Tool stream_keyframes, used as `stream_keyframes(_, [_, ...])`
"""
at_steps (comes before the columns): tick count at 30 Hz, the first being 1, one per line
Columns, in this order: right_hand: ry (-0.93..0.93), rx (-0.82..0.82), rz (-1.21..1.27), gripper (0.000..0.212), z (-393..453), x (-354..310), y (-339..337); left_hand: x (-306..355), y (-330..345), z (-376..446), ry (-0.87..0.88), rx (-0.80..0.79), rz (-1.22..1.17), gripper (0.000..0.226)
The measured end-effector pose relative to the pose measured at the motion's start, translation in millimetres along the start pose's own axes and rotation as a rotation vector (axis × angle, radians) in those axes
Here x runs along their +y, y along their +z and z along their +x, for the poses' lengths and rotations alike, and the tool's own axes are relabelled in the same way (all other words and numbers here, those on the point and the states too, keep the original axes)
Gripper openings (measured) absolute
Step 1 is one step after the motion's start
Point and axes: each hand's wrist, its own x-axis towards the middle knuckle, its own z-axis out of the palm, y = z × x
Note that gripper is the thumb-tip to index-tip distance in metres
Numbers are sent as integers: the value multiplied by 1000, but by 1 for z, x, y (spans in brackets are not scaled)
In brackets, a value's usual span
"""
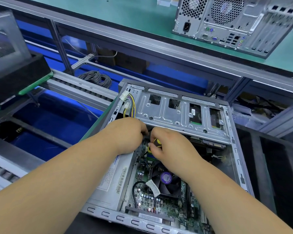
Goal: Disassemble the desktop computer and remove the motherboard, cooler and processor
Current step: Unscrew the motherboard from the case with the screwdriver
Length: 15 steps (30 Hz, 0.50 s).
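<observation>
An open desktop case (237, 149) lies on its side in front of me. Its green motherboard (145, 200) shows at the bottom, with the black cooler fan (166, 180) and its purple label in the middle. The processor is hidden under the cooler. My right hand (171, 144) is closed around a yellow-and-black screwdriver handle (156, 143) just above the board's upper edge. My left hand (127, 134) is beside it, fingers curled down at the same spot and touching something black that I cannot make out. A silver drive cage (176, 110) spans the case above both hands.
Loose power connectors on coloured wires (129, 103) hang at the cage's left end. The silver power supply (112, 179) sits under my left forearm. A second computer tower (235, 22) stands on the green shelf above. Blue bins (46, 122) and a conveyor lie to the left.
</observation>
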Motion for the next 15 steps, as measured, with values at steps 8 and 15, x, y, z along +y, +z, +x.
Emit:
stream_keyframes(8, [-14, -70, -33, 18, 2, -2, 1, 1, -1, -3, 19, 27, 20, 37])
stream_keyframes(15, [-10, -60, -38, 18, 1, -2, -1, 1, -1, -4, 18, 24, 27, 39])
